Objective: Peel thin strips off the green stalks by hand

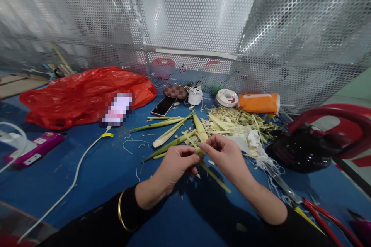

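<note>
My left hand (176, 164) and my right hand (224, 157) meet over the middle of the blue table, fingertips pinched together. Between them they grip a pale green leaf strip (216, 178), whose long end hangs down to the right. How the strip is folded at the fingertips is too small to make out. Just beyond the hands lie several long green leaves (168, 130), some split open, and a wider pale leaf (199, 125) pointing away from me. A pile of shredded leaf scraps (240, 120) spreads to the right of them.
Left: a red plastic bag (81, 92), a lit phone (118, 110) on a white cable, a purple power strip (37, 148). Behind: a dark phone (164, 106), a tape roll (227, 97), an orange packet (257, 103). Right: red-handled scissors (292, 193), white threads, a black pot-like object (301, 150).
</note>
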Demonstrator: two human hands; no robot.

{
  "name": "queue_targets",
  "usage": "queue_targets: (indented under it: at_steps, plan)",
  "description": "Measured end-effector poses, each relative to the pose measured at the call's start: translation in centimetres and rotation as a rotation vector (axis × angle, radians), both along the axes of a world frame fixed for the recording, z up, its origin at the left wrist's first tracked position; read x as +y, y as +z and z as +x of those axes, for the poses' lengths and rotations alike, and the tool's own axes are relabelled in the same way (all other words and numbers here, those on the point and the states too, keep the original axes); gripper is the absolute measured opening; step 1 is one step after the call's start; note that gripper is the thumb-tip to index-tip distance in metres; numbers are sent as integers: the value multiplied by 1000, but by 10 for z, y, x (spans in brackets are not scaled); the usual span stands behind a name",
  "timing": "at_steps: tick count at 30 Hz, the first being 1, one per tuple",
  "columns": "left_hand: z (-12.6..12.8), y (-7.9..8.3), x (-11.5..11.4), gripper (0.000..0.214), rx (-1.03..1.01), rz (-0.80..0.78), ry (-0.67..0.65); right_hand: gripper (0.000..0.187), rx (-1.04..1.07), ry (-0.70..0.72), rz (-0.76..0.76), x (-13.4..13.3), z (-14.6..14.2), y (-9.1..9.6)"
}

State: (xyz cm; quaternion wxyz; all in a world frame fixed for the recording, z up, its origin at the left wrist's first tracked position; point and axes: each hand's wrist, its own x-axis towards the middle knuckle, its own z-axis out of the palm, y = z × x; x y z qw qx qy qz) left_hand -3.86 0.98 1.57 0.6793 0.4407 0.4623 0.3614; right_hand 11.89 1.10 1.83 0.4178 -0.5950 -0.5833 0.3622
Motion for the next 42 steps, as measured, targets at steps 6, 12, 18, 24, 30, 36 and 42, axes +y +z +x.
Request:
queue_targets:
  at_steps: [6,12,18,24,30,36,42]
  plan:
    - [1,-4,0,17,42,42,-29,20,204,63,-149,0,-4,-4]
    - [-1,-1,1,23,-15,-8,-24,20,341,73,-108,0,-4,2]
    - [-1,-2,0,22,-57,-28,-25,16,384,97,-10,-1,-3,3]
    - [-2,-1,0,25,-73,-41,-45,12,419,46,98,-1,-5,0]
    - [-2,-1,0,24,-58,-11,-70,6,479,57,82,-2,-7,0]
    - [0,0,-1,19,-20,33,-29,10,459,41,17,-2,-7,-1]
    - [0,0,-1,18,2,51,-39,18,470,-14,-1,0,-8,-2]
